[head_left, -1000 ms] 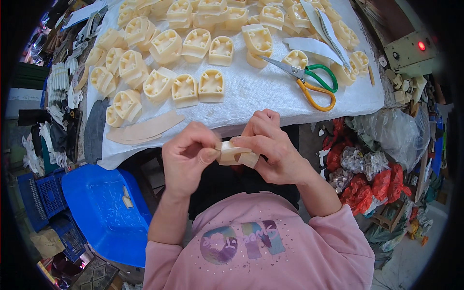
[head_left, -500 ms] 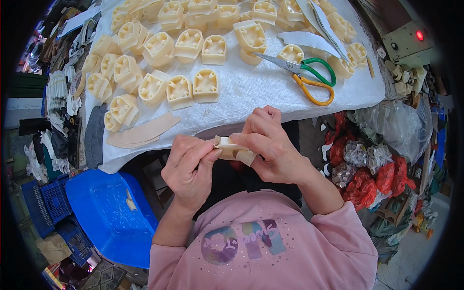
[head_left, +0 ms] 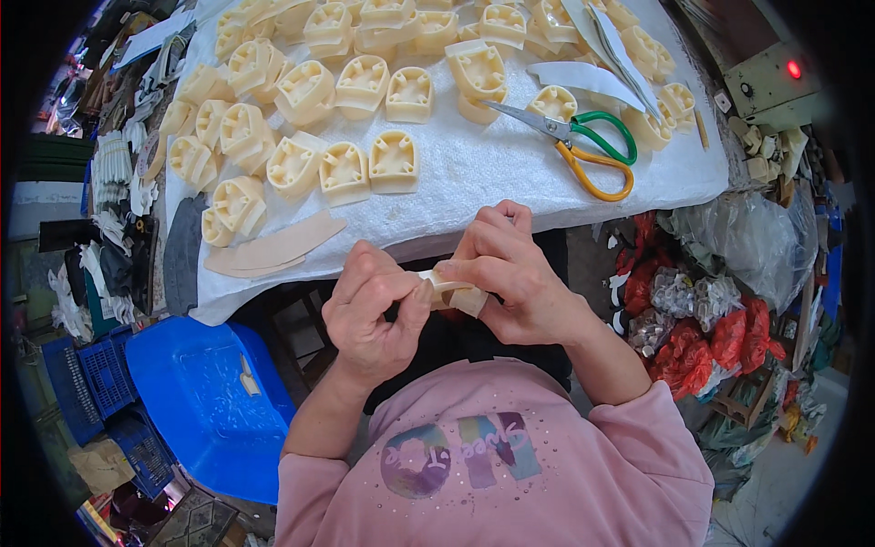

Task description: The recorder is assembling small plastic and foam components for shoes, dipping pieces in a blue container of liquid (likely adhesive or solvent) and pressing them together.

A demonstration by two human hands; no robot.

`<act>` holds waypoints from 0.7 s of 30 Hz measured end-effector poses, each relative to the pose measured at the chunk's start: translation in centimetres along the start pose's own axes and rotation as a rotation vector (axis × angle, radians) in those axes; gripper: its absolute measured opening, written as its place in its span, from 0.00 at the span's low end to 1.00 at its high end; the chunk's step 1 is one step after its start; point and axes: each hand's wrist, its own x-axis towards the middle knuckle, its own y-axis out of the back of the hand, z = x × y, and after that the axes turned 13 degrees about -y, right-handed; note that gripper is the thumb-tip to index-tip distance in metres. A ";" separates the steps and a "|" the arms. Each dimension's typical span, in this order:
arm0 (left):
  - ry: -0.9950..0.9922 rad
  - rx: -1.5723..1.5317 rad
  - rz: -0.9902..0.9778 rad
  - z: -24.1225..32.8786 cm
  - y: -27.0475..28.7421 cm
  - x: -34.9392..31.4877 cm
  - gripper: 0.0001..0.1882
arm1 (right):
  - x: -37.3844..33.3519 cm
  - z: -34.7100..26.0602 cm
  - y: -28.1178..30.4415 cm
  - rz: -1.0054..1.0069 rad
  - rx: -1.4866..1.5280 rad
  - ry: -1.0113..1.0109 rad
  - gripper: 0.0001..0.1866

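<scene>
Just off the table's near edge, both hands work on one small cream shoe heel (head_left: 447, 290) with a pale strip around it, a loose end hanging at its right. My left hand (head_left: 372, 314) pinches its left side between thumb and fingers. My right hand (head_left: 512, 283) grips the other side, thumb on top. The fingers hide much of the piece. Beyond them, several D-shaped cream plastic heels (head_left: 395, 162) stand on the white cloth (head_left: 474, 173). Scissors (head_left: 583, 150) with one green and one orange handle lie at the right, blades parted. Beige curved strips (head_left: 278, 246) rest near the left corner.
A dark grey curved piece (head_left: 182, 260) hangs over the table's left edge. Below it stands a blue plastic basin (head_left: 196, 410), beside blue crates (head_left: 100, 374). Plastic bags (head_left: 702, 319) crowd the right side. Pale sheets (head_left: 620, 64) lie at the table's far right.
My left hand has moved right and slightly up along the shoe heel, its fingers now covering more of it. My right hand stays nearly in place. The view has shifted slightly.
</scene>
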 end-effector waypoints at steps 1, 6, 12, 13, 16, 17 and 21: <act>-0.001 -0.001 0.004 0.2 -0.3 -0.1 0.07 | 0.1 0.1 0.0 0.026 0.029 0.036 0.21; -0.113 0.119 0.070 -0.5 -0.1 -1.6 0.12 | 0.4 0.5 -0.6 0.167 -0.005 0.150 0.25; -0.220 0.252 0.036 -0.5 1.3 -0.7 0.14 | 0.5 -0.6 0.0 0.180 -0.064 0.130 0.27; -0.215 0.262 0.041 -0.6 1.6 -0.8 0.14 | 0.6 -1.8 0.6 0.157 -0.046 0.086 0.27; -0.093 0.279 0.092 -0.5 2.5 -1.0 0.13 | -0.8 -2.8 1.1 0.237 0.095 0.005 0.20; -0.091 0.284 0.097 -0.2 2.4 -0.9 0.13 | -1.6 -2.1 0.2 0.257 0.243 -0.074 0.17; -0.094 0.116 0.135 0.6 1.2 -0.8 0.17 | -4.0 0.1 -3.3 -0.052 1.192 -0.716 0.15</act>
